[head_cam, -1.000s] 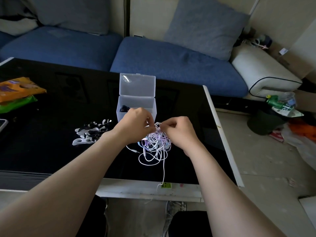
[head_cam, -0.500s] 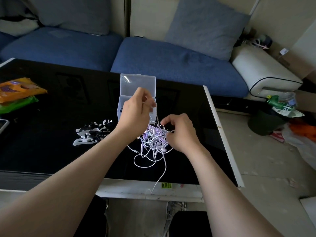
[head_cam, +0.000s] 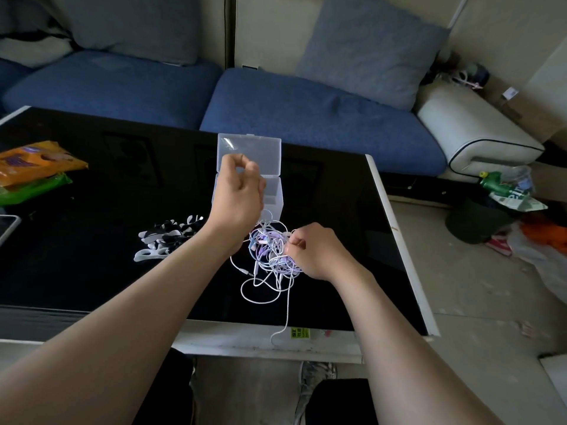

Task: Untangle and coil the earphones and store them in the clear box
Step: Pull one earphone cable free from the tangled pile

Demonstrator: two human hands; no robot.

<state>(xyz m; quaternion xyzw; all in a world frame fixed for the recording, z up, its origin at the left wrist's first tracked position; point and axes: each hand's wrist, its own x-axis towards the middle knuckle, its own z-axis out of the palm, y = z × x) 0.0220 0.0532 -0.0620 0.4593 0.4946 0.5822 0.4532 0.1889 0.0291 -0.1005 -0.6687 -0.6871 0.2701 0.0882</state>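
- The left hand (head_cam: 239, 194) has its grip pinched, thumb against curled fingers, apparently on one thin strand of the earphones (head_cam: 270, 253). It is raised in front of the clear box, so the strand lifts away from the knot, likely to show where that strand runs.
- The right hand (head_cam: 319, 253) has its grip clenched on the right side of the tangle, fingers curled into the cables, low at the counter (head_cam: 92, 271). I judge that it anchors the bundle so the upward pull does not lift the whole mass.
- The earphones lie as a white and pale purple knot on the counter, between the two hands and just in front of the box. One slack loop spreads toward the person, and a single end trails over the counter's front edge.
- Nothing is coiled yet, so the untangling looks to be at an early stage.
- The clear box (head_cam: 273, 197) stands just behind the tangle with its lid (head_cam: 248, 148) tipped upright, open to take each set once it is wound.
- Left of the hands sits a small heap of white and black flat pieces (head_cam: 168, 237); what they are I cannot tell.
- Further left lie an orange packet (head_cam: 33, 164) and a green packet (head_cam: 30, 191), well apart from the work.
- Behind the counter runs a blue sofa (head_cam: 306, 118) with a grey cushion (head_cam: 368, 47).
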